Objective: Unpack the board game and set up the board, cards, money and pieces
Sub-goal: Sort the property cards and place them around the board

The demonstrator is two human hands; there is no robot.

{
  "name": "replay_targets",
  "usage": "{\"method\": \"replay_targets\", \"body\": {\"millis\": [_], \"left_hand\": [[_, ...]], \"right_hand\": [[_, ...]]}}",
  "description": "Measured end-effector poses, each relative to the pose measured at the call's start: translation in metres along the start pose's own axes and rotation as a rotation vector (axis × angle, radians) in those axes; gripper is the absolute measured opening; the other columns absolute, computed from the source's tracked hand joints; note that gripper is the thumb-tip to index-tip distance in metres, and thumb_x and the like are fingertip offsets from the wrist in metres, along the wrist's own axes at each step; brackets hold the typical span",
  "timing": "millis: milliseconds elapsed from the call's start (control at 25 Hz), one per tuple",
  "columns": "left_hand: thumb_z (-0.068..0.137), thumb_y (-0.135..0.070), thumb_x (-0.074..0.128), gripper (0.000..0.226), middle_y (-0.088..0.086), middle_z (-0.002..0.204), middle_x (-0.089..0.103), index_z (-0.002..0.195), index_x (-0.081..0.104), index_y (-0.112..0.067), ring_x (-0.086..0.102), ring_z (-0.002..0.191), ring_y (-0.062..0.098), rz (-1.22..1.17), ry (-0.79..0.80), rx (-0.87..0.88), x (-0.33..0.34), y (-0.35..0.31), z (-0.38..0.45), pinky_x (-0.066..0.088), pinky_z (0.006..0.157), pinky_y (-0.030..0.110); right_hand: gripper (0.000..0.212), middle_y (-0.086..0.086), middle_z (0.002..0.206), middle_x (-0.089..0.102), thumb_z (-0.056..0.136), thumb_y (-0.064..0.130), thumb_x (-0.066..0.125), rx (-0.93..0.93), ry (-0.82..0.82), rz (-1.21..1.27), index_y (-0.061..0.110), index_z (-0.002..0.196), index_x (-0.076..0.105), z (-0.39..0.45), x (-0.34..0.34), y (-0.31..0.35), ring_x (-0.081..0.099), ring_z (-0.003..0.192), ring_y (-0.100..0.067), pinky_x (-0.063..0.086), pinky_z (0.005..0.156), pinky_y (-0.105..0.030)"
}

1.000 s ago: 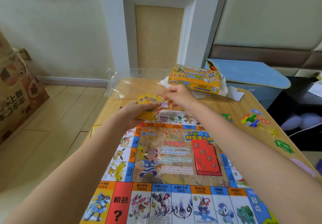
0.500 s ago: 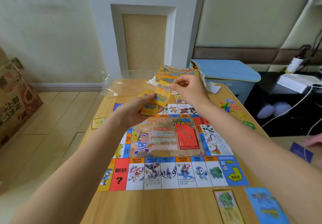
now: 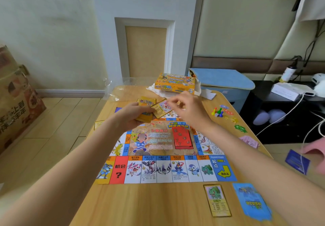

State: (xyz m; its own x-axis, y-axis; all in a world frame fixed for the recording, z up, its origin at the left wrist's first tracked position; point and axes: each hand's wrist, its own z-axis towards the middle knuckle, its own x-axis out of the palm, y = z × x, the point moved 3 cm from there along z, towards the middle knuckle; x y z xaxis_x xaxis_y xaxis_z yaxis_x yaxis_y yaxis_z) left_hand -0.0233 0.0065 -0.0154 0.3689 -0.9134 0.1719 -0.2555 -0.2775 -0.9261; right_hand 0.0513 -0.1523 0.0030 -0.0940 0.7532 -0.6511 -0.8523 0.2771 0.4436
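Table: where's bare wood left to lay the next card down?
Bare table along the near edge, below the board and left of the green-creature card. Another patch at the far left, between the plastic wrap and the board. Crowded: the right edge with pawns and money, and around the game box.

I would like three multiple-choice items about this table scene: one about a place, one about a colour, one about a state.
1. Where does the game box stand?
A. at the table's far edge
B. on the floor
C. on the game board

2. What colour is the card pile on the game board?
A. green
B. red
C. white

3. What is the left hand doing?
A. lying flat on the table
B. pointing at the wall
C. holding a yellow deck

Key: 1 A, the box sits beyond the board; 2 B, the pile is red; 3 C, fingers curl round the deck.
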Motion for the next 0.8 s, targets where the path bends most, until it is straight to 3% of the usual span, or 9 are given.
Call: {"method": "replay_targets", "body": {"millis": [80,200,360,480,600,800], "left_hand": [[0.087,0.003,0.057,0.007,0.013,0.082,0.063,0.088,0.054,-0.003,0.067,0.054,0.014,0.005,0.014,-0.002,0.002,-0.004,-0.002,0.056,0.052,0.020],[0.086,0.001,0.059,0.012,0.012,0.088,0.064,0.095,0.054,-0.005,0.068,0.066,0.018,0.088,0.038,-0.024,0.008,-0.009,-0.001,0.058,0.057,0.022],[0.085,0.002,0.060,0.012,0.011,0.087,0.064,0.091,0.055,-0.007,0.066,0.072,0.019,0.163,0.029,-0.019,0.013,-0.015,0.001,0.057,0.059,0.024],[0.084,0.001,0.062,0.025,0.012,0.091,0.064,0.108,0.057,0.000,0.065,0.077,0.021,0.118,-0.033,0.067,0.009,-0.020,0.010,0.057,0.058,0.023],[0.085,-0.001,0.062,0.034,0.012,0.092,0.066,0.119,0.057,0.001,0.065,0.078,0.020,0.076,-0.087,0.135,0.004,-0.023,0.016,0.056,0.064,0.025],[0.087,0.000,0.058,0.018,0.008,0.085,0.065,0.105,0.062,-0.004,0.066,0.059,0.011,0.058,-0.092,0.241,0.000,-0.034,0.011,0.055,0.053,0.018]], "right_hand": [[0.015,-0.004,0.083,0.067,0.092,0.011,0.055,0.231,-0.060,0.125,0.004,0.091,0.068,0.009,-0.015,-0.007,0.055,0.072,-0.007,0.047,0.067,-0.022],[0.015,-0.008,0.099,0.066,0.095,0.007,0.048,0.426,0.050,0.348,0.008,0.102,0.061,0.011,-0.016,-0.014,0.058,0.072,-0.011,0.052,0.063,-0.023],[0.028,-0.005,0.104,0.062,0.090,0.000,0.053,0.493,0.176,0.420,0.014,0.114,0.056,0.011,-0.010,-0.011,0.060,0.078,-0.015,0.054,0.069,-0.027],[0.032,-0.008,0.095,0.058,0.085,-0.005,0.061,0.544,0.198,0.470,0.008,0.114,0.058,0.016,-0.007,-0.010,0.057,0.065,-0.014,0.051,0.061,-0.015],[0.032,-0.007,0.084,0.058,0.082,-0.007,0.064,0.536,0.212,0.518,0.005,0.111,0.060,0.020,-0.002,-0.010,0.058,0.062,-0.017,0.053,0.060,-0.016],[0.034,-0.010,0.080,0.063,0.080,-0.006,0.066,0.579,0.259,0.659,0.008,0.109,0.055,0.031,0.006,-0.004,0.062,0.065,-0.016,0.053,0.058,-0.019]]}}
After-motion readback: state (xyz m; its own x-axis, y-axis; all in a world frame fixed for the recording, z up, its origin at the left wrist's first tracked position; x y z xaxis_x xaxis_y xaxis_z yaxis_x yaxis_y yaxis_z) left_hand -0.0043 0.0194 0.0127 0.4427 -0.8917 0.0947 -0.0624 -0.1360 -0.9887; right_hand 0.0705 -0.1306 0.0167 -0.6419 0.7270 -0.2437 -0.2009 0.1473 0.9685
